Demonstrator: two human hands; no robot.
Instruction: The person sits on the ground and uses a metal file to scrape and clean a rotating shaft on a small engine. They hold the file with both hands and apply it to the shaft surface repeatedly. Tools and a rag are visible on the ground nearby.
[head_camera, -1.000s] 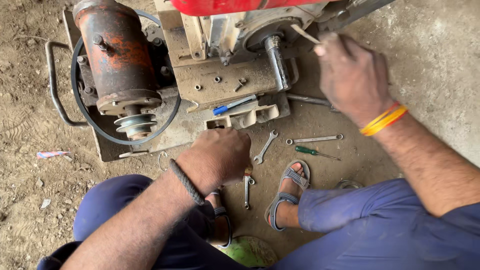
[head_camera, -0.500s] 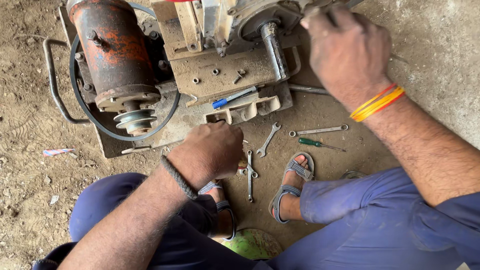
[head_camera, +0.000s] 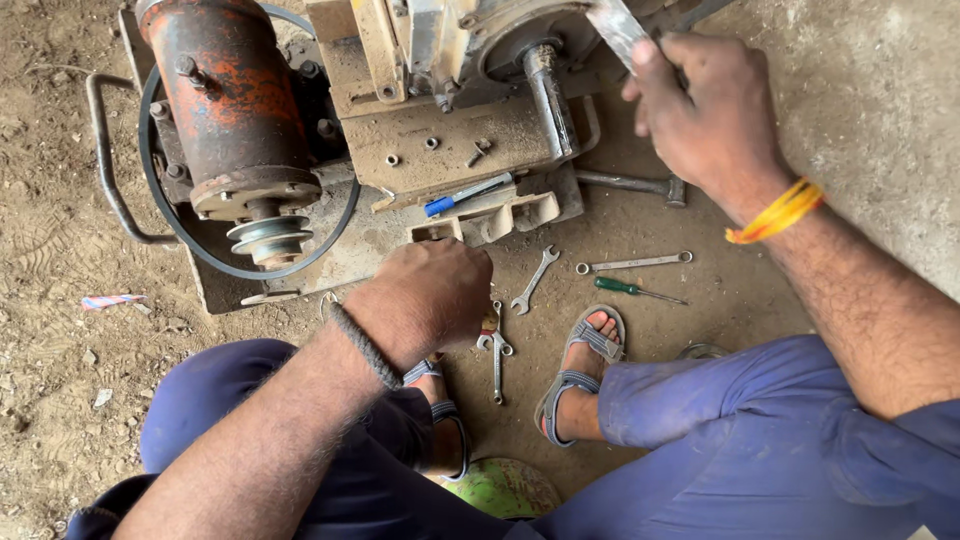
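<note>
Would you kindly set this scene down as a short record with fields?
setting: dirt ground, person squatting in sandals
machine: rusty orange motor with pulley and belt, beside a grimy metal housing
left hand: closed, low in front of the machine; contents hidden
right hand: grip on a flat metal piece
loose tools: spanner, green screwdriver, blue-handled tool

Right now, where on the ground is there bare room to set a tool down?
Bare dirt lies left of the machine's handle bar, around the small wrapper. Crowded: between the left hand and the sandalled foot, where the spanners and green screwdriver lie.
</note>
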